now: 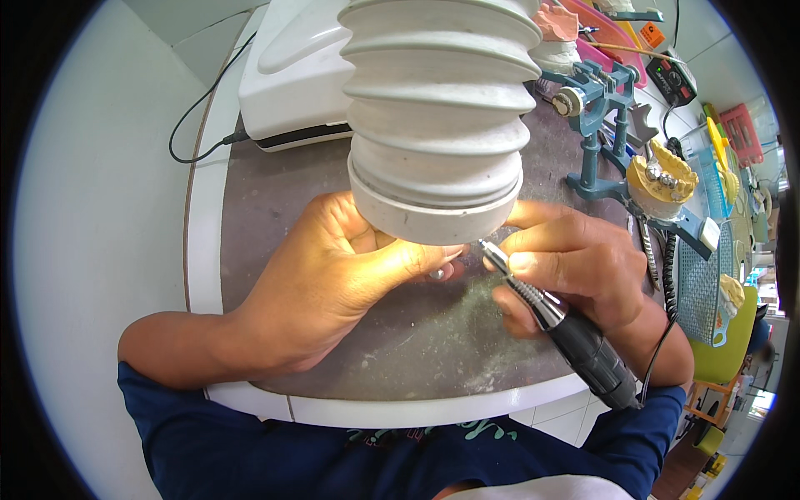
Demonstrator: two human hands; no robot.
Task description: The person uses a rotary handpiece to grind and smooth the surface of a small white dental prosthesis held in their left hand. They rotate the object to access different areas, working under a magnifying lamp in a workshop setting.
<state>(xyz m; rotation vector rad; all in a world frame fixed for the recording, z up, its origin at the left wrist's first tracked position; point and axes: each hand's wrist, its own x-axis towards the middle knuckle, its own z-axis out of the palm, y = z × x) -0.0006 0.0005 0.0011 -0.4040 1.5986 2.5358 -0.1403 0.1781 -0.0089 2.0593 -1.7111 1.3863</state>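
My right hand (583,258) grips a black and silver rotary handpiece (587,346) like a pen, its thin tip pointing up and left. Opposite it, my left hand (333,283) is closed in a pinch on a small shiny metal-coloured piece (437,274), mostly covered by the fingers. The handpiece tip is close to the left fingertips; whether it touches the piece I cannot tell. A wide white ribbed suction hose (437,117) hangs right above both hands, and its rim hides some of the fingers. Pale dust lies on the dark worktop (417,358) below.
A blue-grey articulator (590,158) stands at the right with a yellow dental cast (650,179) bearing metal teeth. Behind are a pink tray (608,29) and a black control box (672,77). A white machine (292,67) sits back left, a blue basket (698,287) far right.
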